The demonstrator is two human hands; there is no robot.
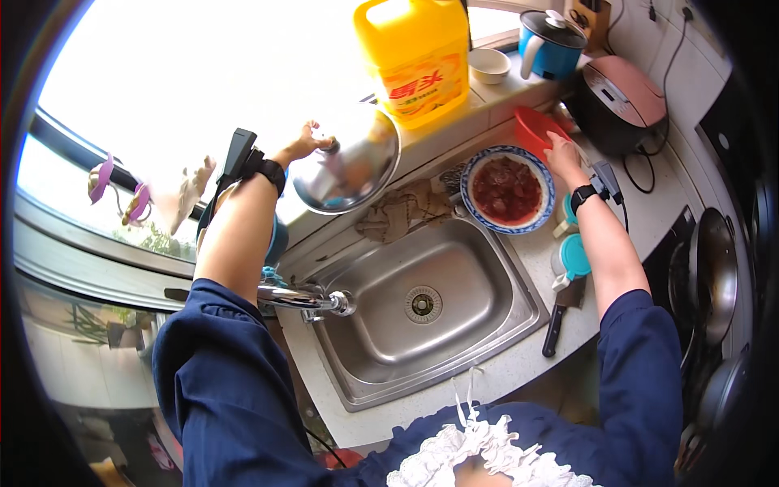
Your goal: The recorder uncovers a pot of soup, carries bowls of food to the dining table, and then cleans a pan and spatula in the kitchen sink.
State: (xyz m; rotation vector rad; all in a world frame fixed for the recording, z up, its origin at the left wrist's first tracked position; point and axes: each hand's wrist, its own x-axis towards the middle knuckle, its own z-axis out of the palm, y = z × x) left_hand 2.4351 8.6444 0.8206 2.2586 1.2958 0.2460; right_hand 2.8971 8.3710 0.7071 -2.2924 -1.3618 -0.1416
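My left hand has its fingers on the black knob of a shiny metal pot lid, which is tilted against the windowsill ledge. At the back right, my right hand grasps the near rim of a red plastic basin; its fingertips are partly hidden. Just left of that hand stands a white bowl with a blue patterned rim, holding pieces of dark red meat in red liquid. Below the right forearm are two seasoning jars with turquoise lids.
A stainless steel sink with a chrome faucet lies before me. A kitchen knife rests on the counter's right. Behind are a brown cloth, a yellow jug, a small bowl, a blue pot and a rice cooker.
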